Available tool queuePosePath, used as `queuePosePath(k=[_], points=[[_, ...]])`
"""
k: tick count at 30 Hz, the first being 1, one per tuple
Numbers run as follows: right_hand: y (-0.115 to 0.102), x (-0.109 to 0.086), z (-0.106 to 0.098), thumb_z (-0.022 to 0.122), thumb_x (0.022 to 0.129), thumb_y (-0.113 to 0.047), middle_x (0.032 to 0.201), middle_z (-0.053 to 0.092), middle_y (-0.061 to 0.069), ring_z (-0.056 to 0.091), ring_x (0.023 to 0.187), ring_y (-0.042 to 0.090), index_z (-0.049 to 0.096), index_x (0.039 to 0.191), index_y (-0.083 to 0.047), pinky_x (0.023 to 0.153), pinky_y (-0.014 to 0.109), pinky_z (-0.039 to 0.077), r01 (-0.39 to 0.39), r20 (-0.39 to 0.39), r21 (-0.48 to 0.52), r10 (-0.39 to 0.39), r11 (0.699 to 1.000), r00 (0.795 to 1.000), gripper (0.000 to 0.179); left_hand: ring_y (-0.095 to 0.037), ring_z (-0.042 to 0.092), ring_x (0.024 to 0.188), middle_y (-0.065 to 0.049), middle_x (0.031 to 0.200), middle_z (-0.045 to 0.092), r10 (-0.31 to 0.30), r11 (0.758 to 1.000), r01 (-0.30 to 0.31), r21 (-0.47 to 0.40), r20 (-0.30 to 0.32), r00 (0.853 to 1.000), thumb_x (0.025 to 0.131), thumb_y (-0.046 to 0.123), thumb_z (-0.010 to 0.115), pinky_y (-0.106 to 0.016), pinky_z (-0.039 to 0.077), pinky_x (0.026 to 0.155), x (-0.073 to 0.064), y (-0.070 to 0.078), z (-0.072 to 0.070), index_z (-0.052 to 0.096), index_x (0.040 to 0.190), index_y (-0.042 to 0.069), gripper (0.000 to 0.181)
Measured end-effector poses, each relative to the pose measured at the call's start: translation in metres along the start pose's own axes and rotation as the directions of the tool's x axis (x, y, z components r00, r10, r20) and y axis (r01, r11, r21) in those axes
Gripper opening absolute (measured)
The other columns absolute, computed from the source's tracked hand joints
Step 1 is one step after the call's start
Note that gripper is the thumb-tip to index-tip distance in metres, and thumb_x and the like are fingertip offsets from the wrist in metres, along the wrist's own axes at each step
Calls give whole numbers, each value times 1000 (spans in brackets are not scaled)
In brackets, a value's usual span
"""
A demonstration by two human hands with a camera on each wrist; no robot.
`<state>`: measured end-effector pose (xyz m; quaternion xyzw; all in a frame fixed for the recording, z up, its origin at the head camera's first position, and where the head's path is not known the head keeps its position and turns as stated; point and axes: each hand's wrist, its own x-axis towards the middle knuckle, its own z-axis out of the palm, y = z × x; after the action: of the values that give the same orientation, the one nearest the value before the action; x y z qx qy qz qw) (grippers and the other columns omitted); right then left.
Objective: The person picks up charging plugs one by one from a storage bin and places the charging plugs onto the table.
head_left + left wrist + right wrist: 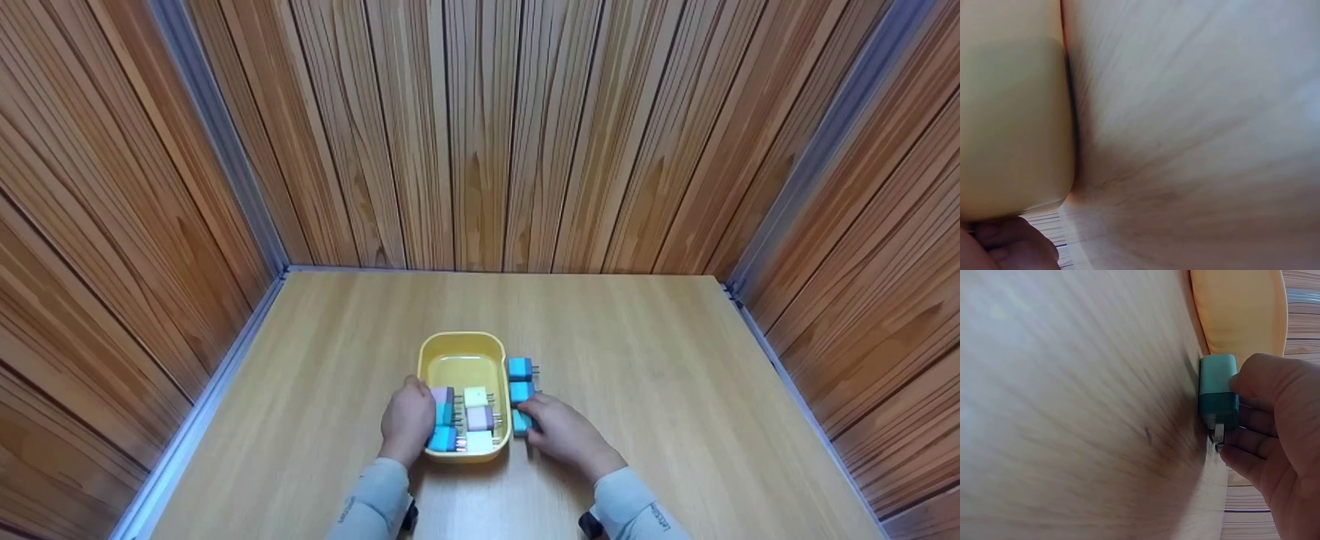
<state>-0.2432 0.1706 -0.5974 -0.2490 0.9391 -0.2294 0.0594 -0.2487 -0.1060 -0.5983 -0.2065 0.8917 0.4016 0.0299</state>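
A yellow plastic box point(461, 367) stands on the table, and my left hand point(409, 420) grips its left rim. In the left wrist view, curled fingers point(1019, 244) show by the box's rim. Inside the box lie several charger plugs in two columns, among them a blue one point(442, 439), a lilac one point(478, 418) and a pale yellow one point(475, 397). My right hand point(562, 431) pinches the nearest blue charger plug point(1217, 377) beside the box's right wall. Its metal prongs point(1219, 433) point towards the camera in the right wrist view.
Two more blue charger plugs, a far one point(519, 368) and a middle one point(520, 391), stand in line along the box's right side. Wood-panelled walls point(480, 150) enclose the wooden table point(637, 330) at the back and both sides.
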Motion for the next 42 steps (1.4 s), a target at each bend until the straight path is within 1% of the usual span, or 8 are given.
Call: queuePosePath(k=[7,17,20,24,29,34,38,42], points=[[-1,-2,-5,66,98,-23,137,62,4,58,128,21,60,142,-13,107,46,48,-12,14,11,12,1000,1000,45,-24,61,91,-8,100,62,-18,1000,18,-7,11,1000,111,38,36,-43,54,89,0,0,0,53,136,7,44],[-3,-6,-14,67,99,-25,136,62,6,58,127,22,61,141,-11,107,47,48,-21,-37,5,21,1000,999,45,-25,61,97,-8,109,62,-27,999,27,-30,16,1000,111,39,37,-46,53,96,-2,0,0,50,142,8,46],[-6,-6,-19,68,98,-25,140,61,9,57,130,26,59,142,-8,108,48,47,-8,-57,-14,8,1000,998,47,-24,62,92,-8,104,63,-5,1000,5,-15,2,1000,111,39,36,-44,54,91,-2,0,0,54,135,8,43],[-13,-3,-27,69,97,-26,145,58,13,52,137,29,59,142,-7,111,49,44,-4,-85,-22,2,1000,996,50,-23,61,85,-7,97,63,32,999,-32,3,-9,999,110,38,36,-42,54,83,-1,-1,-1,57,126,9,39],[-26,2,-29,67,98,-34,147,56,6,50,139,24,57,145,-13,112,49,43,-25,-107,16,27,1000,994,52,-23,61,87,-7,99,63,15,1000,-15,-19,-3,1000,111,39,36,-41,54,83,-1,-1,-2,55,131,9,41],[-37,5,-27,67,98,-33,142,57,2,54,133,21,57,145,-14,109,46,46,6,-125,19,-4,1000,992,51,-23,61,90,-8,103,63,4,999,-3,-32,8,1000,111,39,35,-42,54,86,-1,-1,-1,53,136,9,44],[-45,7,-25,67,98,-33,142,58,2,55,131,20,58,144,-13,109,44,47,31,-114,0,-30,1000,993,51,-24,62,91,-8,104,63,-8,1000,8,-27,5,1000,111,40,34,-44,54,87,0,-2,0,53,138,9,46],[-52,10,-23,68,98,-33,142,57,1,55,131,20,57,144,-14,109,43,47,32,-98,-1,-32,999,995,51,-24,61,91,-8,103,63,-6,999,7,-35,15,1000,111,40,33,-42,54,85,0,-2,-1,54,136,9,45]])
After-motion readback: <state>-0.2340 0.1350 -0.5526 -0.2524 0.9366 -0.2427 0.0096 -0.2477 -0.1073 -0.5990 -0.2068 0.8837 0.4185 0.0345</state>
